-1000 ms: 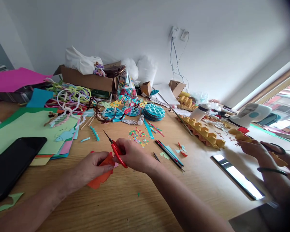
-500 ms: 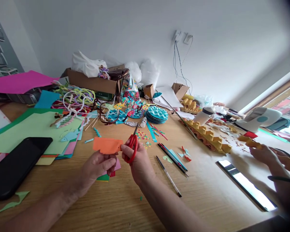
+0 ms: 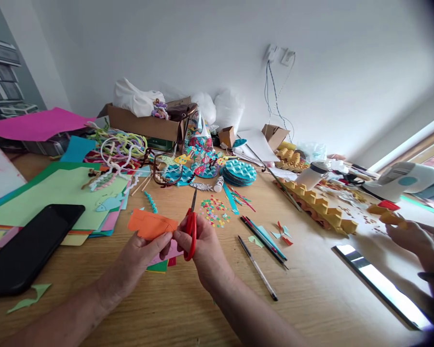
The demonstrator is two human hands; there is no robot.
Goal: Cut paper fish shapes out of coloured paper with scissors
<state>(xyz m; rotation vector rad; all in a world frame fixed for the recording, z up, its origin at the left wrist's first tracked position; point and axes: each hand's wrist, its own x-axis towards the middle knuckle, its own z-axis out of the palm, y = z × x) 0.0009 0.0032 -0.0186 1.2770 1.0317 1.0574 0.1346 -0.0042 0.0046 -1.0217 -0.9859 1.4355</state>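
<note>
Between thumb and fingers, my left hand (image 3: 144, 253) pinches a piece of orange paper (image 3: 152, 225) that has faint drawn lines on it. Red-handled scissors (image 3: 191, 231) are in my right hand (image 3: 202, 246), their dark blades pointing up and away from me, apart from the paper. The right fingertips meet the paper's right edge close to my left thumb. Pink paper (image 3: 168, 254) and green paper (image 3: 158, 266) scraps lie on the table under my hands.
A black phone (image 3: 36, 246) rests on coloured sheets (image 3: 68, 188) at left. Pens (image 3: 257, 267), confetti (image 3: 215, 212) and blue scalloped plates (image 3: 238, 172) lie ahead. At right, another person's hand (image 3: 408, 241) holds a yellow carton piece near an egg carton (image 3: 314, 205).
The orange paper has tilted and come lower, with my left thumb now across its lower right. The scissors have turned more upright. The view has shifted slightly left.
</note>
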